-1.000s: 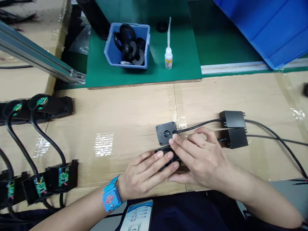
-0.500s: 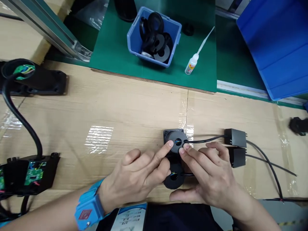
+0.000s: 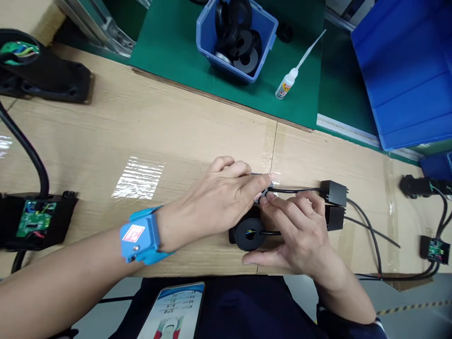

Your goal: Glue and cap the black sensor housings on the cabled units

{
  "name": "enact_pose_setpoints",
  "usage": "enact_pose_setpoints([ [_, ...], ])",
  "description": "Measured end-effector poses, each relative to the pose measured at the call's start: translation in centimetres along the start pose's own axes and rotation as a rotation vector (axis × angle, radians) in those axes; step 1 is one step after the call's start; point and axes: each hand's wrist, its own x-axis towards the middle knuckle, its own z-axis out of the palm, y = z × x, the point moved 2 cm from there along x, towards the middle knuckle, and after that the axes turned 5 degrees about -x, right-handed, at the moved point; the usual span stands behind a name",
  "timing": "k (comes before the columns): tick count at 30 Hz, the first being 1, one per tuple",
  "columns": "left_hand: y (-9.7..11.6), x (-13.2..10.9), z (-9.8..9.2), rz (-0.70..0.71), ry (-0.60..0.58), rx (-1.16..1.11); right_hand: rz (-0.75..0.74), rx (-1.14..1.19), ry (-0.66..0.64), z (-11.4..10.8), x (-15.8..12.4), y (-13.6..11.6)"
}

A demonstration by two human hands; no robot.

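Note:
A grey ring-shaped disc (image 3: 259, 196) lies on a square black housing, mostly hidden beneath my fingers. My left hand (image 3: 226, 195), with a blue wrist strap, reaches over the disc, its index finger laid across it and the other fingers bent. The fingertips of my right hand (image 3: 296, 226) touch the disc's edge beside a black cable (image 3: 296, 190); the thumb is spread away. Just nearer to me sits a second round black part (image 3: 250, 234) with coloured wires in its hole. Two black boxes (image 3: 334, 193) on cables lie right of my right hand.
A blue bin (image 3: 205, 40) of black rings and a white glue bottle (image 3: 284, 87) stand on the green mat (image 3: 169, 61). Black housings with circuit boards (image 3: 37, 219) are at the left, a large blue crate (image 3: 409, 80) at the back right. A phone (image 3: 173, 313) lies on my lap.
My left hand has moved up over the disc, covering more of it. My right fingers stay at its edge. The whole view has shifted, showing more of my lap and the right side.

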Motion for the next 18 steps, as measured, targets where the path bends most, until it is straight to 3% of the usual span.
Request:
enact_pose_setpoints([
  [5, -0.9, -0.4, 0.6, 0.011, 0.014, -0.119, 0.002, -0.005, 0.026, 0.0, -0.2, -0.1],
  [12, -1.2, -0.5, 0.6, 0.057, 0.050, -0.079, 0.122, -0.066, 0.230, -1.8, -0.9, 1.7],
  [18, -0.9, 0.0, 0.2, 0.097, 0.071, -0.036, 0.183, -0.048, 0.221, -1.6, -0.7, 2.3],
])
